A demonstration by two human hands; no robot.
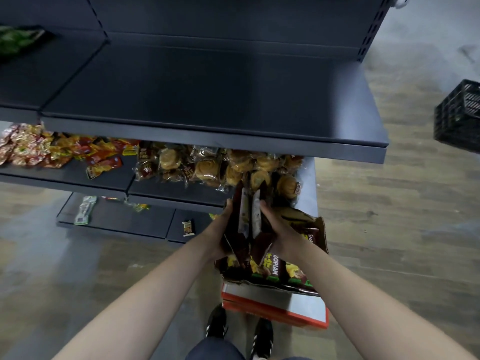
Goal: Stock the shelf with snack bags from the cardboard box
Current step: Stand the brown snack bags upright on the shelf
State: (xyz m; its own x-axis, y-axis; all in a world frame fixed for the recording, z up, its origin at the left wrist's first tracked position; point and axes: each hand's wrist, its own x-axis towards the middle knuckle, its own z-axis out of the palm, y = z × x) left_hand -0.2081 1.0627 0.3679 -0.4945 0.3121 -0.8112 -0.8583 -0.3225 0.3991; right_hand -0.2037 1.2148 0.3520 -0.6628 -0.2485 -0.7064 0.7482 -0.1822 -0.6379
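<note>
A bundle of dark brown snack bags point(248, 219) stands upright between my two hands, just above the cardboard box point(320, 235). My left hand point(220, 229) grips the bundle's left side and my right hand point(279, 229) grips its right side. More brown and yellow bags point(270, 268) lie in the box, which rests on an orange and grey stand point(275, 305). In front of me the dark upper shelf point(207, 100) is bare.
The middle shelf holds wrapped pastries point(220, 167) and red and yellow packets point(52, 149). A few loose packets point(84, 210) lie on the bottom shelf. A green bag point(15, 40) sits at the far left. A black crate point(459, 115) stands on the floor at right.
</note>
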